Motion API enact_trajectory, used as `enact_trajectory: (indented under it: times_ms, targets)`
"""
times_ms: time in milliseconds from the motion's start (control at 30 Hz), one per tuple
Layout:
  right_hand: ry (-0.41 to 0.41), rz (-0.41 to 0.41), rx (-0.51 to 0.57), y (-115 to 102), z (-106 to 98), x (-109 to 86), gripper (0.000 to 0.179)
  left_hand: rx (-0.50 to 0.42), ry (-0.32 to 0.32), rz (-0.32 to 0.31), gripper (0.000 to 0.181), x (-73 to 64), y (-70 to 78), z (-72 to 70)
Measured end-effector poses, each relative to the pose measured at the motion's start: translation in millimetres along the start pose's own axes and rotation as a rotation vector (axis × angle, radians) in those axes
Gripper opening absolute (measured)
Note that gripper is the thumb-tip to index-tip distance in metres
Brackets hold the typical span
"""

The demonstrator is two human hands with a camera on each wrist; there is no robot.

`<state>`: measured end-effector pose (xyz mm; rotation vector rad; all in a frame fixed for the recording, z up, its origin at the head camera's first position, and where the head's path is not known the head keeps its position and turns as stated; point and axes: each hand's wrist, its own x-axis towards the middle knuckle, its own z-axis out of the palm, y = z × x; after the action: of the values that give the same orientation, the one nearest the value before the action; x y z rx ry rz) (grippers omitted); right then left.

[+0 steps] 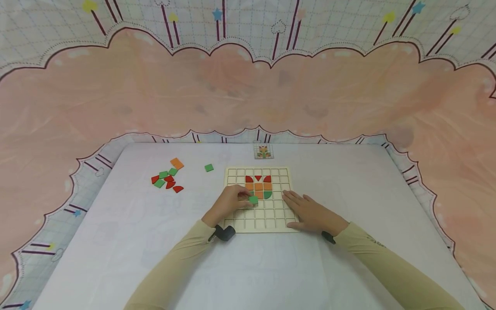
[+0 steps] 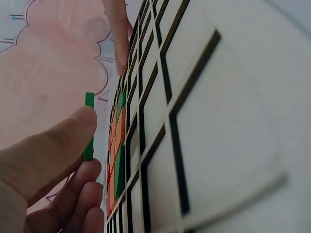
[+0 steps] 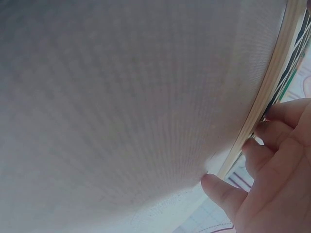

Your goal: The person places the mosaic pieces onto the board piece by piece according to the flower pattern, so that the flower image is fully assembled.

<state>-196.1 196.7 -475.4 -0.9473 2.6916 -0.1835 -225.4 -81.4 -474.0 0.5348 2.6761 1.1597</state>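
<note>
A cream grid board (image 1: 240, 221) lies on the table. Red quarter-round tiles (image 1: 267, 179), a red triangle (image 1: 258, 178), orange square tiles (image 1: 258, 186) and a green quarter-round tile (image 1: 268, 195) sit in its cells. Over the board's left half, my left hand (image 1: 229, 200) pinches a green square tile (image 1: 253, 200) by thumb and fingertip. In the left wrist view that tile (image 2: 89, 128) is edge-on, apart from the board. My right hand (image 1: 311, 213) rests along the board's right side, fingers extended; the right wrist view shows its fingertips at the wooden edge (image 3: 262, 97).
Loose red tiles (image 1: 178, 189), green tiles (image 1: 159, 184) and an orange tile (image 1: 177, 163) lie scattered at the left. A single green tile (image 1: 209, 168) lies nearer the board. Behind the board is a small picture card (image 1: 264, 151). A patterned curtain (image 1: 248, 94) hangs beyond the white table (image 1: 271, 271).
</note>
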Motion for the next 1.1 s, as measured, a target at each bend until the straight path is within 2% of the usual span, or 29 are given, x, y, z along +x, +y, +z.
enact_trajectory:
  times_ms: [200, 467, 733, 1100]
  targets:
    - [0.001, -0.001, -0.012, 1.2, 1.2, 0.8, 0.086, 0.008, -0.031, 0.01, 0.025, 3.1, 8.2, 10.3]
    - [0.007, -0.003, -0.009, 2.1, 1.8, 1.1, 0.087, 0.105, -0.05, 0.027, 0.025, 6.9, 10.1, 17.3]
    - [0.003, -0.001, -0.003, 1.8, 0.4, 0.8, 0.086, 0.109, -0.026, 0.021, 0.024, 6.5, 7.2, 16.4]
    - [0.004, 0.004, 0.006, 1.6, 1.0, 0.5, 0.087, 0.118, -0.03, 0.018, 0.022, 7.9, 7.1, 17.9]
